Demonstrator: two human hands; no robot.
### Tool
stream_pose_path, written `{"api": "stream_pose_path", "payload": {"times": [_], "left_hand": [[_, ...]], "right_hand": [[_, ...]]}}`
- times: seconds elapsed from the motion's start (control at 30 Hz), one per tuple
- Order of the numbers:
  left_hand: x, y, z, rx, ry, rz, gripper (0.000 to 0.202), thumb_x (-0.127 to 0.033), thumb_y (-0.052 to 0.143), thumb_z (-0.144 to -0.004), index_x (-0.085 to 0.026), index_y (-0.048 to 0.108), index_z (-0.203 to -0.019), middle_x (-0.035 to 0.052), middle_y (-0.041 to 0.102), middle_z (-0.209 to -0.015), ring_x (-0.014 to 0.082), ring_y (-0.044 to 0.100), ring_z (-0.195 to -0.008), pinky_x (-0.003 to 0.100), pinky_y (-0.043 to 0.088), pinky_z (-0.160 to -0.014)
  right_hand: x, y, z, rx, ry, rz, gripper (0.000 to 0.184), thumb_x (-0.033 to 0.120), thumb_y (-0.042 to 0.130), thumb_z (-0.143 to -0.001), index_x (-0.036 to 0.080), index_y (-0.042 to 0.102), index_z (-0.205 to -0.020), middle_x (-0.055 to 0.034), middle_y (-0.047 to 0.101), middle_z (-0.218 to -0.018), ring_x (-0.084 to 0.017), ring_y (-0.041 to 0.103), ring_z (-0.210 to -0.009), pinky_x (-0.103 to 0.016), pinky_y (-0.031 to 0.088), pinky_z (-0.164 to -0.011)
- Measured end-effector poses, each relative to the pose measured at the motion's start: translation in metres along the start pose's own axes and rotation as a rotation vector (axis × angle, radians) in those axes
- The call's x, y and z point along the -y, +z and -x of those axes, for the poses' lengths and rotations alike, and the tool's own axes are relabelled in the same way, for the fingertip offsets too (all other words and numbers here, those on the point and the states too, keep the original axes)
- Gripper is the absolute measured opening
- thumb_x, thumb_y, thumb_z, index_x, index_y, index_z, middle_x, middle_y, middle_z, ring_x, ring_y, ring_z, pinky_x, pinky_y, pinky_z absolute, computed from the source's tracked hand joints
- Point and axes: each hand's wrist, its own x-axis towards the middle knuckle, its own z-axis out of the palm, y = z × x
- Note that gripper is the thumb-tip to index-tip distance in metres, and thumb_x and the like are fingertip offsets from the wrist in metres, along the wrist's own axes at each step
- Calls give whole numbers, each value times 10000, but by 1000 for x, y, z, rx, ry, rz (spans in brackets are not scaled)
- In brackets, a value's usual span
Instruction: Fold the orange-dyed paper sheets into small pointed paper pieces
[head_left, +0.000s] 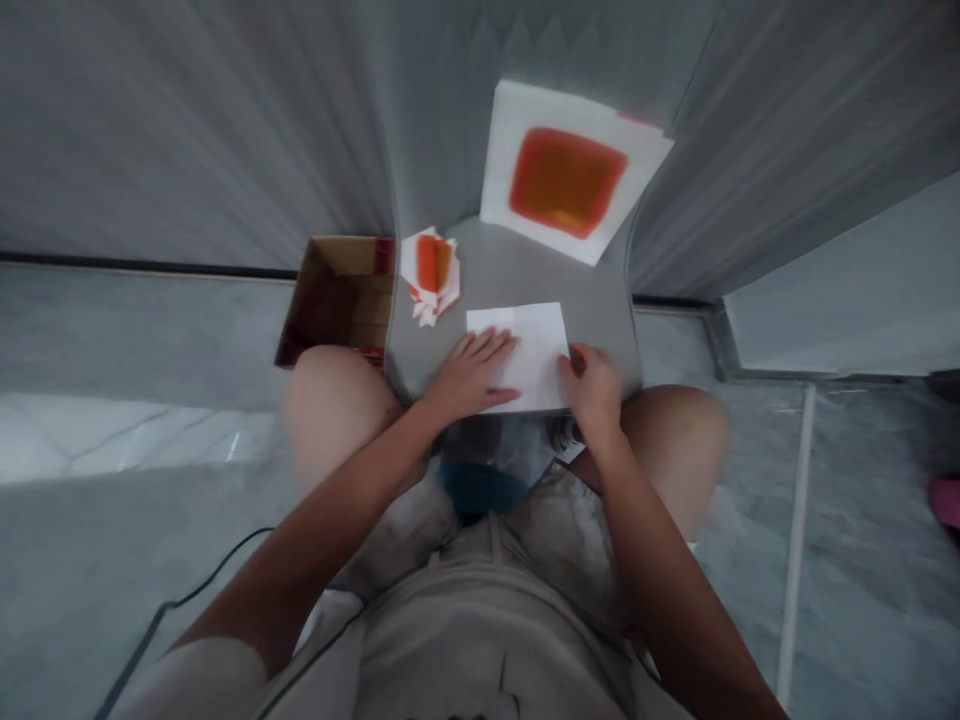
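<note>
A white sheet of paper point(538, 345) lies near the front edge of a grey seat-like surface point(517, 275). My left hand point(478, 372) rests flat on the left part of the sheet, fingers spread. At the sheet's right edge, my right hand point(595, 390) is closed, with thumb and forefinger pinching the paper. Behind the sheet is a stack of white paper squares point(501, 175) with an orange-gold centre framed in red. To the left sits a small pile of folded red, orange and white paper pieces point(433, 272).
An open cardboard box point(371, 300) stands on the floor left of the seat. Something blue point(480, 490) is below, between my legs. Grey curtain-like folds point(187, 130) hang behind. A black cable point(161, 610) crosses the tiled floor at left.
</note>
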Motion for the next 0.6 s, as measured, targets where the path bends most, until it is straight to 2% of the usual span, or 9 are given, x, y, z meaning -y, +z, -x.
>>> {"api": "stream_pose_path", "payload": {"times": [0.17,0.27,0.37,0.47,0.53,0.6], "left_hand": [[-2,-1,-1,32,-9,2,1004,-673,642,-922,-138,240,-1672,159,273,-1728,330,185,-1627,522,131,-1322],[-2,-1,-1,28,-4,4,994,-678,618,-935,-130,237,-1672,166,273,-1726,329,185,-1627,523,139,-1321],[-1,0,-2,-6,-12,13,792,-596,482,-1036,-149,286,-1660,142,313,-1716,305,211,-1623,518,171,-1316],[-1,3,-2,-41,-25,27,632,-464,412,-1088,-165,341,-1640,117,357,-1701,275,245,-1615,497,198,-1312],[0,5,-3,-58,-33,36,637,-445,466,-1073,-155,360,-1629,128,381,-1688,272,269,-1607,489,216,-1308],[1,6,-4,-75,-48,54,660,-445,521,-1051,-150,372,-1622,142,411,-1670,271,295,-1598,483,241,-1299]], "right_hand": [[-5,0,-12,82,98,-203,550,531,630,-846,123,737,-1198,-147,771,-951,-290,697,-823,-452,566,-824],[-1,-4,-13,109,114,-316,599,632,646,-825,138,756,-1144,-138,785,-955,-283,712,-820,-422,573,-784],[11,-13,-5,147,54,-434,655,742,508,-908,174,780,-1088,-133,795,-1050,-286,732,-956,-417,578,-869],[22,-21,4,254,46,-560,759,784,320,-978,206,782,-1147,-122,795,-1131,-273,736,-1074,-418,573,-958],[24,-21,6,292,30,-600,733,780,355,-976,222,771,-1206,-113,788,-1183,-269,728,-1123,-428,567,-999],[21,-15,3,295,-39,-582,641,744,495,-944,239,763,-1234,-100,770,-1245,-270,710,-1160,-447,554,-1033]]}}
